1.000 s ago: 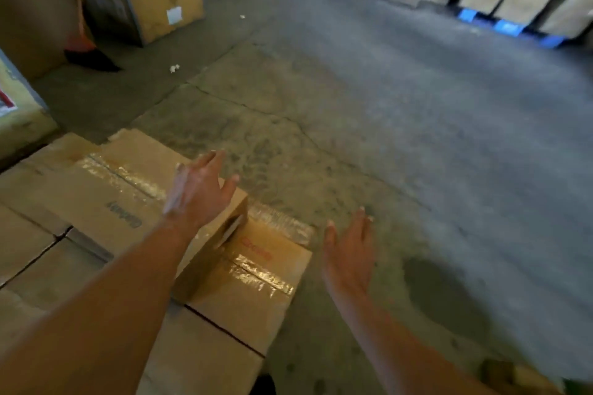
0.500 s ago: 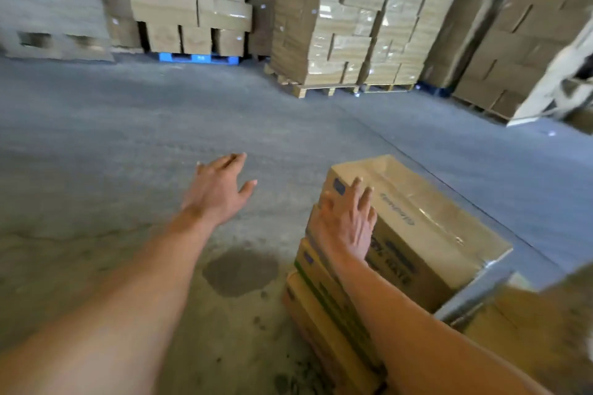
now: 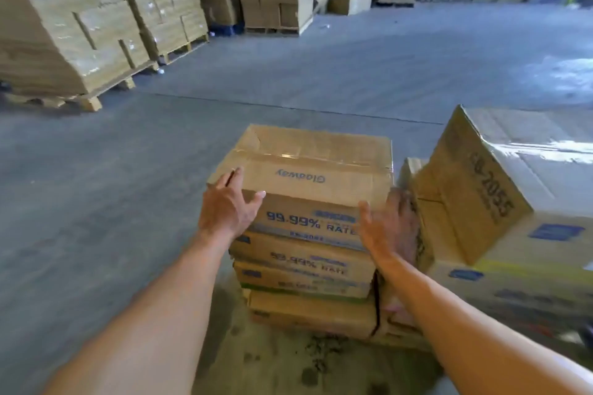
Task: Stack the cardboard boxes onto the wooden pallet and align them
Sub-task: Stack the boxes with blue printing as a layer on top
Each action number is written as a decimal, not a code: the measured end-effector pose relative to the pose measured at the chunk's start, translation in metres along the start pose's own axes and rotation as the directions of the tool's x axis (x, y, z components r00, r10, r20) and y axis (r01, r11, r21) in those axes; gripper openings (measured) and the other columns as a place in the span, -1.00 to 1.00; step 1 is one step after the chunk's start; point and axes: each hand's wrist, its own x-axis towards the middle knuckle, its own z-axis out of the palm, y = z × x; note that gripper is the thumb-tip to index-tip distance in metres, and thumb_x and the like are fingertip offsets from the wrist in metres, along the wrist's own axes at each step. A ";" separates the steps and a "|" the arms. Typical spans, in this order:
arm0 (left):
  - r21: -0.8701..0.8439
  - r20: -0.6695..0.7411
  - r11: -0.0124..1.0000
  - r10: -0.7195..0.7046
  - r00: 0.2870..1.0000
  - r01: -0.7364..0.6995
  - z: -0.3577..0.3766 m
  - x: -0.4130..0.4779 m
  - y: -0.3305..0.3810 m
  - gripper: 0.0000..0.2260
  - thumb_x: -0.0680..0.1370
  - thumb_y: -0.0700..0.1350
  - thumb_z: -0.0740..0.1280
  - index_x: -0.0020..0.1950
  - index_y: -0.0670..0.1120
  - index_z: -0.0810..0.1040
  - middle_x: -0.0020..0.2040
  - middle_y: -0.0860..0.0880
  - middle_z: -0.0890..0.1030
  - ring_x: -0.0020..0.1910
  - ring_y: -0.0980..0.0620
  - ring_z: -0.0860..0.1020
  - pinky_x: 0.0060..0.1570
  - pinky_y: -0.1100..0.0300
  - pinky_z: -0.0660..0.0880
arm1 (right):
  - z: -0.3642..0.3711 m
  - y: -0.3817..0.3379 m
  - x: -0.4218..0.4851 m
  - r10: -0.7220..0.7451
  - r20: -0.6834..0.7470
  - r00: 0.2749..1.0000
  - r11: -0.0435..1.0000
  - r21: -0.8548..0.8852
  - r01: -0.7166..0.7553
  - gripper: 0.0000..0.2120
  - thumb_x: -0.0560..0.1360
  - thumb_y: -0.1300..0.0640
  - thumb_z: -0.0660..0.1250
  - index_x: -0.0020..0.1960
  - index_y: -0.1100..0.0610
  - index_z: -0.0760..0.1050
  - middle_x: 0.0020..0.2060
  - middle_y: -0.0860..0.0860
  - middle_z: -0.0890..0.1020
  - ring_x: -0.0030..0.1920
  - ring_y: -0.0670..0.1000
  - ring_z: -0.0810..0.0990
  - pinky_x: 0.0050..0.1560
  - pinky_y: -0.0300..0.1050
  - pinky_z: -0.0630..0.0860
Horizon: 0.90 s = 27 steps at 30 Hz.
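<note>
Our left hand (image 3: 229, 208) lies spread over the near left corner of the top Gloaway box (image 3: 311, 167), which caps a stack of like cartons (image 3: 305, 269). Our right hand (image 3: 390, 228), blurred, lies flat against the box's right side, its fingertips lost in the gap beside a tilted carton (image 3: 475, 186).

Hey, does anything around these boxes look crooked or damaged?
Yes. The CB-2055 box on the right sits tilted, not flat on the boxes under it. The top box in front has a creased far-left corner.
</note>
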 end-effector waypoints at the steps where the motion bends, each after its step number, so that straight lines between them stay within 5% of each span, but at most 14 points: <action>1: -0.034 0.014 0.999 -0.027 1.000 0.027 0.005 0.004 -0.006 -0.28 0.55 0.20 0.35 0.57 -0.18 0.27 0.51 -0.23 0.35 0.45 -0.26 0.35 0.41 -0.12 0.34 | 0.002 0.007 -0.001 0.054 0.002 0.999 0.999 -0.004 -0.054 -0.27 0.59 -0.28 0.15 0.63 0.00 0.01 0.62 0.09 0.10 0.56 0.25 0.16 0.54 0.20 0.16; 7: -0.230 -0.047 0.955 -0.201 0.978 0.186 0.037 0.047 -0.056 -0.11 0.42 0.18 0.52 0.52 -0.30 0.24 0.42 -0.32 0.37 0.41 -0.30 0.33 0.35 -0.14 0.34 | 0.033 0.016 0.009 0.283 -0.005 0.959 0.947 0.157 -0.279 -0.17 0.57 -0.32 0.22 0.64 0.12 0.04 0.60 0.13 0.20 0.57 0.19 0.18 0.50 0.16 0.18; 11: -0.399 0.086 0.854 -0.327 0.941 0.333 0.059 0.073 -0.089 0.02 0.40 0.33 0.46 0.60 -0.22 0.11 0.56 -0.21 0.26 0.52 -0.19 0.27 0.44 -0.09 0.29 | 0.053 0.015 0.029 0.353 -0.048 0.934 0.896 0.305 -0.323 -0.13 0.54 -0.37 0.23 0.63 0.11 0.06 0.58 0.11 0.25 0.56 0.19 0.22 0.51 0.17 0.18; 18: -0.688 0.138 0.567 -0.511 0.849 0.453 0.087 0.107 -0.111 -0.44 0.42 0.19 0.52 0.22 -0.08 0.39 0.16 -0.05 0.54 0.01 -0.04 0.52 -0.08 0.15 0.39 | 0.077 0.028 0.060 0.561 -0.083 0.823 0.724 0.531 -0.440 -0.26 0.47 -0.30 0.35 0.50 0.07 0.32 0.41 0.11 0.48 0.37 0.20 0.46 0.38 0.10 0.39; 24: -0.812 0.403 0.265 -0.390 0.828 0.520 0.100 0.109 -0.127 -0.55 0.35 0.20 0.55 0.13 0.02 0.58 -0.07 0.03 0.67 -0.15 -0.03 0.62 -0.31 0.07 0.52 | 0.081 0.040 0.064 0.618 0.111 0.778 0.561 0.631 -0.536 0.03 0.24 -0.48 0.44 0.50 0.09 0.33 0.24 0.09 0.53 0.20 0.20 0.52 0.29 0.32 0.46; 27: -0.808 0.441 0.228 -0.376 0.815 0.543 0.096 0.104 -0.127 -0.37 0.27 0.24 0.57 0.26 0.01 0.56 -0.03 -0.02 0.69 -0.09 -0.08 0.65 -0.33 -0.02 0.53 | 0.079 0.044 0.062 0.597 0.120 0.793 0.526 0.688 -0.500 -0.17 0.32 -0.36 0.48 0.43 0.05 0.36 0.03 0.02 0.56 0.01 0.11 0.55 0.22 0.34 0.52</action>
